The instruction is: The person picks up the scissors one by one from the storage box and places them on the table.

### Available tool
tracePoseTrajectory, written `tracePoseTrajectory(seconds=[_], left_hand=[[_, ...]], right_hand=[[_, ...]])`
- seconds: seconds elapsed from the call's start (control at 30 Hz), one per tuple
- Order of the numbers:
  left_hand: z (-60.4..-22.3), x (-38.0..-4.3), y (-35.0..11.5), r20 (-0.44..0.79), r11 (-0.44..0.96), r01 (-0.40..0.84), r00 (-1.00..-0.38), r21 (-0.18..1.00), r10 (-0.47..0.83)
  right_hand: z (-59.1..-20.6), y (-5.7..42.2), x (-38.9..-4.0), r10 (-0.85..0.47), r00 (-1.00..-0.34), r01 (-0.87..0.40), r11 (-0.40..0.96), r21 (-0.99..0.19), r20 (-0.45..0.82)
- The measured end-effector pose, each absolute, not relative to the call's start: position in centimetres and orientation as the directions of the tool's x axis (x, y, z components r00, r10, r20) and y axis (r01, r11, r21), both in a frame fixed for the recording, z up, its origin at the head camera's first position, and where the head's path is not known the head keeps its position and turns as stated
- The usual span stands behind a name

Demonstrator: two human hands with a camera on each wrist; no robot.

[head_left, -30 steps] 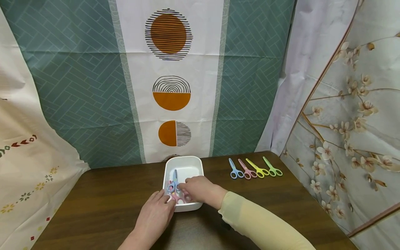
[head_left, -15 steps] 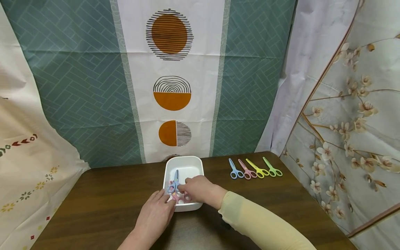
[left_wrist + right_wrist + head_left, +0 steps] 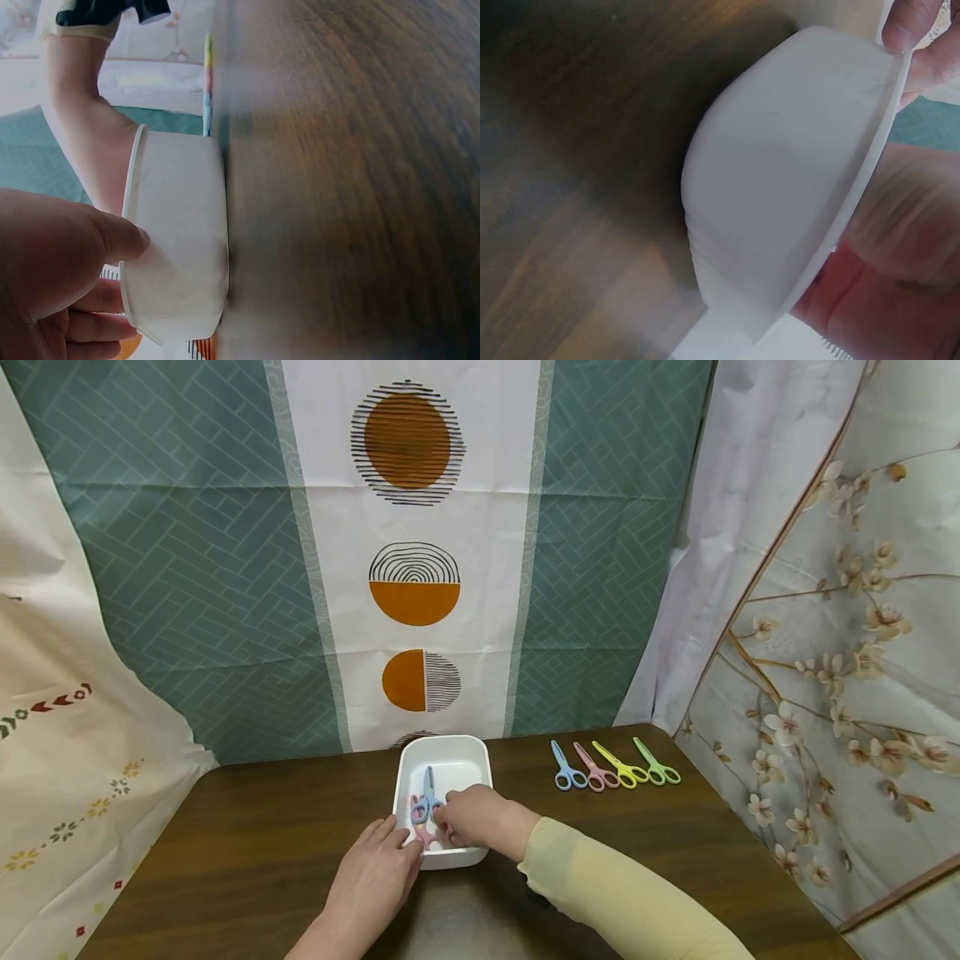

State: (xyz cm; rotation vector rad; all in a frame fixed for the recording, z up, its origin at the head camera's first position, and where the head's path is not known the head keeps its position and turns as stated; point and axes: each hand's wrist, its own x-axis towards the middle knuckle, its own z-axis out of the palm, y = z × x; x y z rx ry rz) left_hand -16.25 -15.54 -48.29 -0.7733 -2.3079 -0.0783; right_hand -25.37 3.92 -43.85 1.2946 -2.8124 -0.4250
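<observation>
A white tray (image 3: 482, 758) stands on the table before me, and small scissors lie inside it. My left hand (image 3: 372, 866) grips the tray's near left rim; in the left wrist view its thumb (image 3: 124, 238) is outside the wall and the other fingers are inside. My right hand (image 3: 477, 817) reaches in over the right side, fingertips at the right handle loop of the blue scissors (image 3: 428, 783), pinching it. These blades point to the far side. Pink scissors (image 3: 425, 837) lie partly beneath them. The tray wall (image 3: 787, 165) hides the right fingertips in the right wrist view.
To the tray's right, blue (image 3: 566, 767), pink (image 3: 595, 768), yellow (image 3: 618, 766) and green scissors (image 3: 656, 763) lie in a row, blades pointing away. A patterned curtain (image 3: 427, 677) hangs behind the wooden table (image 3: 247, 852).
The blue scissors in the tray have shifted slightly right and turned a little with my right fingers. Less of the pink handles shows now. My left hand stays on the rim.
</observation>
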Motion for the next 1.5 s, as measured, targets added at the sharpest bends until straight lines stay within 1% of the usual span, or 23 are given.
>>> tracePoseTrajectory(seconds=[0.17, 0.33, 0.43, 0.57, 0.63, 0.8, 0.9, 1.07, 1.17, 1.3, 1.5], left_hand=[[-48.1, -16.2, -15.5, 0.635, 0.816, 0.558, -0.576, -0.155, 0.514], [-47.8, -16.3, -15.4, 0.63, 0.814, 0.56, -0.579, -0.154, 0.518], [-47.9, -16.3, -15.5, 0.635, 0.811, 0.562, -0.57, -0.161, 0.521], [-48.1, -16.1, -15.5, 0.652, 0.814, 0.558, -0.559, -0.162, 0.513], [-48.2, -16.1, -15.5, 0.651, 0.816, 0.555, -0.563, -0.16, 0.51], [-48.3, -15.9, -15.6, 0.631, 0.821, 0.552, -0.587, -0.146, 0.507], [-48.1, -16.0, -15.6, 0.633, 0.82, 0.553, -0.586, -0.143, 0.506], [-48.0, -16.1, -15.6, 0.631, 0.814, 0.562, -0.581, -0.146, 0.514], [-47.9, -16.1, -15.5, 0.611, 0.824, 0.549, -0.607, -0.141, 0.509], [-47.6, -15.8, -15.4, 0.585, 0.836, 0.531, -0.637, -0.139, 0.502], [-47.5, -15.7, -15.4, 0.6, 0.827, 0.545, -0.617, -0.14, 0.508]], right_hand=[[-43.4, 3.9, -25.5, -0.725, -0.674, -0.737, 0.643, 0.208, -0.144], [-43.5, 4.0, -25.6, -0.718, -0.682, -0.73, 0.661, 0.173, -0.136], [-43.6, 4.0, -25.7, -0.725, -0.672, -0.741, 0.656, 0.146, -0.15], [-43.5, 4.0, -25.8, -0.744, -0.649, -0.761, 0.633, 0.142, -0.158], [-43.6, 4.0, -25.9, -0.752, -0.641, -0.767, 0.625, 0.143, -0.151], [-43.9, 4.3, -26.0, -0.763, -0.633, -0.775, 0.624, 0.104, -0.132], [-43.8, 4.4, -26.0, -0.768, -0.631, -0.776, 0.625, 0.088, -0.112], [-43.6, 4.7, -25.9, -0.744, -0.662, -0.75, 0.657, 0.074, -0.093], [-43.3, 5.0, -25.7, -0.717, -0.691, -0.722, 0.686, 0.085, -0.088], [-43.0, 5.2, -25.4, -0.69, -0.721, -0.692, 0.711, 0.128, -0.064], [-42.8, 5.3, -25.0, -0.655, -0.756, -0.649, 0.746, 0.15, -0.016]])
